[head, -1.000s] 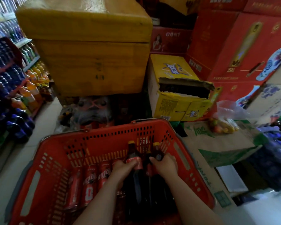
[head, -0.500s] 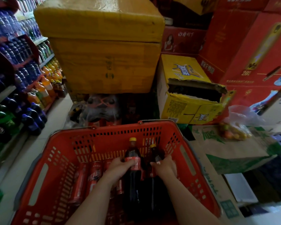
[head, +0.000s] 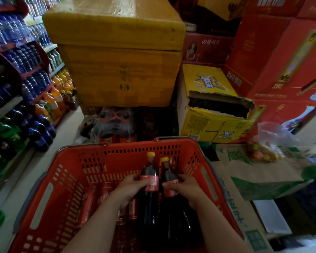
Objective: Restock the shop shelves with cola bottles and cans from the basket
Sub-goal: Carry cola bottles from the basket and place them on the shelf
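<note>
Head view, looking down into my red plastic perforated shopping basket [head: 66, 179]. My left hand [head: 130, 189] is wrapped round the red label of a dark cola bottle with a yellow cap [head: 150, 181], thumb on the near side, fingers [head: 135, 178] curled on its left flank. My right hand [head: 186, 189] grips the red label of a second dark cola bottle with a yellow cap [head: 167, 173], just right of the first; the two bottles stand side by side, nearly touching, caps pointing toward the far wall of the basket. Both bottles are inside the basket, right half, lower bodies dark and hard to separate. Red cola cans [head: 106, 194] lie in a row on the basket bottom left of my left hand, partly hidden under my forearm; count unclear.

Beyond the basket: big yellow foam box with lid [head: 117, 52], with shrink-wrapped dark bottles [head: 115, 121] below it. Torn-open yellow cardboard carton [head: 208, 114] to its right, red cartons [head: 281, 61] stacked behind. Brown and green flattened cardboard [head: 263, 178] right of the basket, clear plastic bag of small fruit [head: 264, 152] on it. Left side, shop shelves [head: 5, 106] with blue, orange and green drink bottles.
</note>
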Action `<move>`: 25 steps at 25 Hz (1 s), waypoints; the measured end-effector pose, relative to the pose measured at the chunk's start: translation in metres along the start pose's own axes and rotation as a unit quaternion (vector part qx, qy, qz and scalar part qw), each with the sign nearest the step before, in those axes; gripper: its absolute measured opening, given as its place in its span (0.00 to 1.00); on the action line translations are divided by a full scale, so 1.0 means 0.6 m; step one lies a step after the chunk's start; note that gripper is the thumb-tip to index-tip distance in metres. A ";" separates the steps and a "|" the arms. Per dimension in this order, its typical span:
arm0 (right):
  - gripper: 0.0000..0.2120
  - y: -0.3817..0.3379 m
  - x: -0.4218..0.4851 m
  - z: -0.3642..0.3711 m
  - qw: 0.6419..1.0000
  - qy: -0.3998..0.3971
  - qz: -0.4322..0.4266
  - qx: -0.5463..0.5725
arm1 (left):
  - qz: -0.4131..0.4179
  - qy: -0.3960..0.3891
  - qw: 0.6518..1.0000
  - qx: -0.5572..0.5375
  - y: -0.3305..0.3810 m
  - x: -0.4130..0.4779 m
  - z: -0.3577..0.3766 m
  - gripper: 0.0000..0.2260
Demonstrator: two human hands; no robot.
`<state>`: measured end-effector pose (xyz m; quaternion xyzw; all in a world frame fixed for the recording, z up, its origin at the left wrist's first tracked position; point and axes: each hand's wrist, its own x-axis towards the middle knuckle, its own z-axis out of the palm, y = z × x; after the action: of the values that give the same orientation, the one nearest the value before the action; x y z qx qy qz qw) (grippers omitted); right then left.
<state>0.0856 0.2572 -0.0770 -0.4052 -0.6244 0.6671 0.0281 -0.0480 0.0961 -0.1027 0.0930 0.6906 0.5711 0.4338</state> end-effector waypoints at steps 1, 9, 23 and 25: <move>0.20 -0.008 -0.006 0.000 1.000 -0.021 -0.008 0.018 | 0.011 -0.007 1.000 -0.011 0.013 -0.005 0.000 0.24; 0.23 -0.101 -0.048 0.046 0.986 -0.111 -0.103 0.068 | 0.142 0.003 0.985 -0.095 0.104 -0.073 -0.059 0.18; 0.23 -0.243 -0.138 0.320 0.896 -0.395 -0.193 0.069 | 0.303 0.270 0.897 -0.177 0.131 -0.372 -0.230 0.15; 0.20 -0.247 -0.165 0.359 0.870 -0.449 -0.197 0.053 | 0.322 0.335 0.867 -0.183 0.118 -0.428 -0.229 0.13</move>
<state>-0.0418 0.0612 0.0764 0.0712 -0.6001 0.7900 -0.1032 -0.0150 -0.1379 0.0818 0.0324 0.6092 0.7920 -0.0220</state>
